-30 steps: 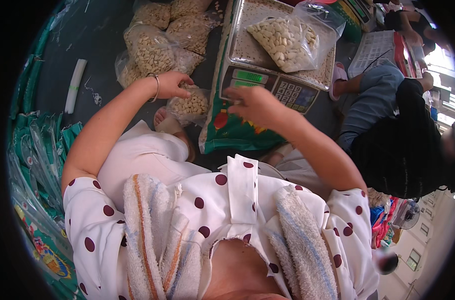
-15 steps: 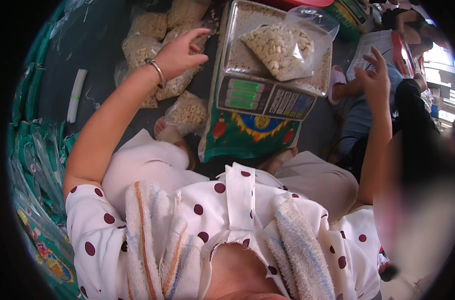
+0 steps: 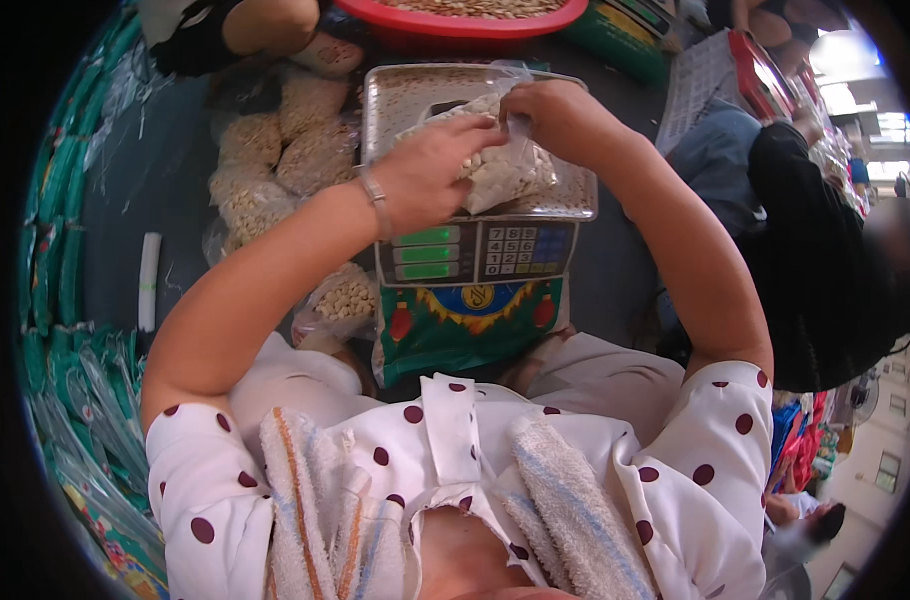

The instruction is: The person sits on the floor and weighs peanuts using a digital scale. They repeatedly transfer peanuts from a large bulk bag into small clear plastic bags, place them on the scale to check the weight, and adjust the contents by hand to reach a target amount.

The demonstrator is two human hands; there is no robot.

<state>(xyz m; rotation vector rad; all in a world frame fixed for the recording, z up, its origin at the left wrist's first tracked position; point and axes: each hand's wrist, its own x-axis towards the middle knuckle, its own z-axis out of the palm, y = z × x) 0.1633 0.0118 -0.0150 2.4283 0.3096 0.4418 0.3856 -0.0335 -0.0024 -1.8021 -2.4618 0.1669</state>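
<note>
A clear plastic bag (image 3: 510, 182) of pale, bean-like pieces leans on the metal pan of a digital scale (image 3: 375, 110). My left hand (image 3: 437, 172), with a bracelet at its wrist, curves around the bag's left side, fingertips towards its neck. At the neck, my right hand (image 3: 550, 115) pinches the gathered plastic from the right. Parts of the bag are hidden behind my fingers. Below the pan glow the scale's green displays (image 3: 425, 254) beside a keypad. Under the scale lies a full green sack (image 3: 465, 335).
Several filled clear bags (image 3: 250, 205) lie left of the scale, and a smaller one (image 3: 345, 300) sits by my foot. A red basin (image 3: 465, 18) of pale pieces stands beyond. Green packaging (image 3: 65, 370) is stacked at far left; a person in black (image 3: 795, 270) sits to the right.
Both hands, apart and off the bag before, have come together on it over the scale. The bag now stands more upright. My view has shifted, bringing the red basin further in.
</note>
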